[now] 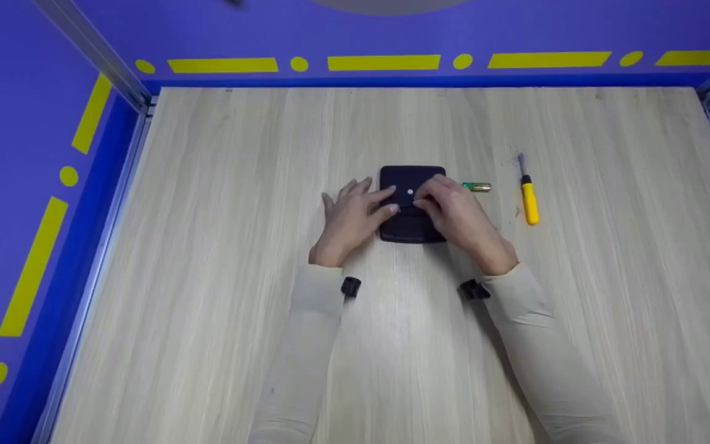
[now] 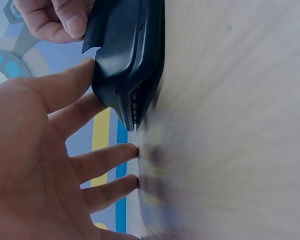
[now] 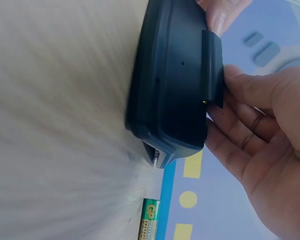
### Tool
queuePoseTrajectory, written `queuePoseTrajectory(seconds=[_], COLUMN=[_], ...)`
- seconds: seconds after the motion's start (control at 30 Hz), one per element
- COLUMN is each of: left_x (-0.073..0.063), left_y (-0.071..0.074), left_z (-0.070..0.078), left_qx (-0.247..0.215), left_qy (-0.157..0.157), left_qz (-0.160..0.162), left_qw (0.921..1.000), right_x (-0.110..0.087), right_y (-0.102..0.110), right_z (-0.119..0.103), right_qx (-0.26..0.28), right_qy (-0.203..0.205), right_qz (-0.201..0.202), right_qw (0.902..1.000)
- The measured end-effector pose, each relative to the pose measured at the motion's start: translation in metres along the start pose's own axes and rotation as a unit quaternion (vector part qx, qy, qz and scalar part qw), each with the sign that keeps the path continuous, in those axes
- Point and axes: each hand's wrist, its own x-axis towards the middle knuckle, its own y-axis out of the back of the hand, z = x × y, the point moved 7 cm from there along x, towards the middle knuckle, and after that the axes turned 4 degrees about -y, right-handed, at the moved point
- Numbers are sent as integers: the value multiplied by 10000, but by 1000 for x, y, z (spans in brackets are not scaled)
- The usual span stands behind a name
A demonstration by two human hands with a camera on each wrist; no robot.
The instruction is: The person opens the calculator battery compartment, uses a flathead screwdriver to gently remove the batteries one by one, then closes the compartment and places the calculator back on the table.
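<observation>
A black plastic device [image 1: 413,232], shaped like a desktop calculator turned face down, lies on the wooden table. A thin black cover [image 3: 213,67] stands tilted up from its back. My right hand [image 1: 461,213] pinches this cover at its edge, thumb on one side and fingers behind it. From the left, my left hand [image 1: 350,219] steadies the device, thumb and index fingertip on it. The other left fingers are spread, their tips on the table. A small white round spot [image 1: 410,191] shows on the device's back between the hands.
Just right of the device lies a green and gold GP battery [image 1: 477,187]. Farther right is a screwdriver [image 1: 530,200] with a yellow handle, its tip pointing away. Small dark specks lie near that tip. Blue walls with yellow marks border the table's back and left.
</observation>
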Motion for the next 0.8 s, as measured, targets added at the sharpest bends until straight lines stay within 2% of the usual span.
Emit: queuePoseTrajectory(seconds=[0.5, 0.8], left_x=[1, 0], left_y=[0, 0], left_z=[0, 0], left_qx=[-79, -87], left_qy=[17, -5], left_qz=[-30, -2], left_qw=[10000, 10000], right_x=[0, 0], right_y=[-5, -4], right_z=[5, 5], right_qx=[-597, -625], right_qy=[15, -83], right_qz=[51, 61], right_qw=[9982, 9980])
